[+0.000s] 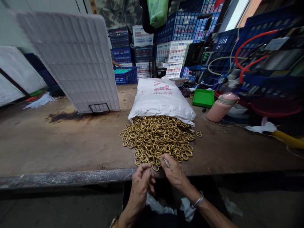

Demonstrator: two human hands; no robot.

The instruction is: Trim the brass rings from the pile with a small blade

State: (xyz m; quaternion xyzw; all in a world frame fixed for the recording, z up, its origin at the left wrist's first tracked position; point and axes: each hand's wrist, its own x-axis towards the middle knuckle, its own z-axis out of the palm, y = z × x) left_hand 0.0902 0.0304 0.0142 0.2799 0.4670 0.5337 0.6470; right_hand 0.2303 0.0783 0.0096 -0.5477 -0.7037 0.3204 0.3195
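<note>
A heap of gold-coloured rings (155, 136) spills from the mouth of a white woven sack (161, 98) onto the table. At the table's front edge, my left hand (142, 186) is closed with the thumb against curled fingers, just in front of the heap. What it holds, if anything, is hidden. My right hand (174, 172) reaches the near side of the heap, its fingers pinched together among the closest rings. A small silvery piece (167, 163) shows at those fingers; whether it is held or worn is unclear. One loose ring (155, 167) lies between both hands.
A white ribbed panel (76, 63) stands tilted in a black wire stand (99, 108) at left. On the right are a green tray (203, 98), a pink bottle (220, 107) and a red basin (275, 106). Stacked crates (174, 50) fill the back, where another person's hand (117, 64) shows.
</note>
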